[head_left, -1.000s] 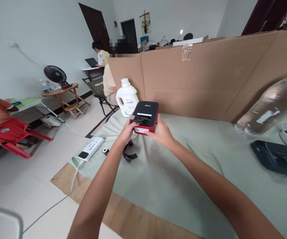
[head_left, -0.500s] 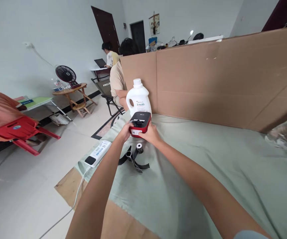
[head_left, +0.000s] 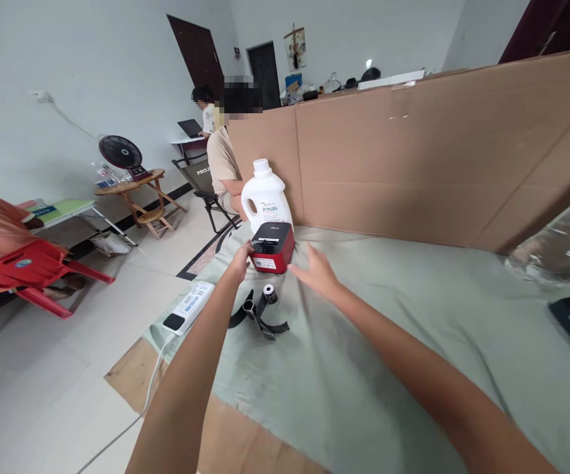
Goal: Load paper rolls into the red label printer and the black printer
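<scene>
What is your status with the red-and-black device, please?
Left hand at left edge of device; right hand open, to its right. Device apparently resting on green cloth. White jug close behind it.

The big white letters "PROJ" were on the back of the dark chair [head_left: 199, 179]. The white bottle [head_left: 271, 192] had words on its front, but they were too fuzzy to read. The red and black box [head_left: 285, 253] had tiny white marks on top and a sticker in front. The long white block [head_left: 189, 307] had little blue writing, too blurry to read.
</scene>
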A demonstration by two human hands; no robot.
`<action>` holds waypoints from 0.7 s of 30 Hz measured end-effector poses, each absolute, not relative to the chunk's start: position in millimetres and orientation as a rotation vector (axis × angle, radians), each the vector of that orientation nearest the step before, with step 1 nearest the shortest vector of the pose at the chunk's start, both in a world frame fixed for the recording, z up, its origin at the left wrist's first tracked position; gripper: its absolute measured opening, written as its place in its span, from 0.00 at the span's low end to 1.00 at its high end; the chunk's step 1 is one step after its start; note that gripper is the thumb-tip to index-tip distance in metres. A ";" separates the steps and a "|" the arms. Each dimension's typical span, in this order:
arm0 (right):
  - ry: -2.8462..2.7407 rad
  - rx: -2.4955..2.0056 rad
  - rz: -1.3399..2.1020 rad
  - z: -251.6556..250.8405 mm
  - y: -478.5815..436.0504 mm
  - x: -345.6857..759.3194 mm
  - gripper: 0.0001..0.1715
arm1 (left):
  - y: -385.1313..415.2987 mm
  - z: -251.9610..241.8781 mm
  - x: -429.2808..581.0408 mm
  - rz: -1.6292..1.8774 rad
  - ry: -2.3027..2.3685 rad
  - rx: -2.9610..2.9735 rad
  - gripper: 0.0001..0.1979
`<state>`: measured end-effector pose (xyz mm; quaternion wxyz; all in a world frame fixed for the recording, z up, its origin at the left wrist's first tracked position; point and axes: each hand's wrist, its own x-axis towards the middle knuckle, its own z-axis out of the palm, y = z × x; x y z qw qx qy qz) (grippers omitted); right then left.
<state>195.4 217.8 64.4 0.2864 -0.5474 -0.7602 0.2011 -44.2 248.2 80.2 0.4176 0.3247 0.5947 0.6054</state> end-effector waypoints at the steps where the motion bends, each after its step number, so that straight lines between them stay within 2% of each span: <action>1: -2.019 -1.488 0.463 65.7 204.5 228.4 0.48 | 239.2 82.3 -41.6 1.593 1.538 0.800 0.19; 4: -1.922 -1.667 0.108 63.9 157.9 360.4 0.46 | 190.8 84.6 -20.7 1.881 1.608 0.872 0.17; 6: -1.722 -1.931 -0.127 60.5 126.7 459.1 0.51 | 144.5 81.6 8.6 2.032 1.548 1.174 0.13; 7: -1.536 -2.098 -0.236 58.9 112.8 505.0 0.55 | 120.5 78.7 27.8 1.978 1.491 1.369 0.11; 9: -1.287 -2.312 -0.260 55.8 90.4 580.0 0.62 | 77.6 70.6 71.6 1.745 1.334 1.742 0.09; 11: -1.163 -2.442 -0.142 53.4 76.8 627.4 0.65 | 48.5 59.4 114.8 1.359 1.072 2.130 0.11; 16: -1.116 -2.515 0.095 53.9 74.1 663.9 0.74 | 33.4 27.6 171.1 0.648 0.755 2.639 0.17; 21: -1.251 -2.431 0.187 65.0 76.6 662.7 0.68 | 30.4 11.9 160.4 0.364 0.789 2.735 0.28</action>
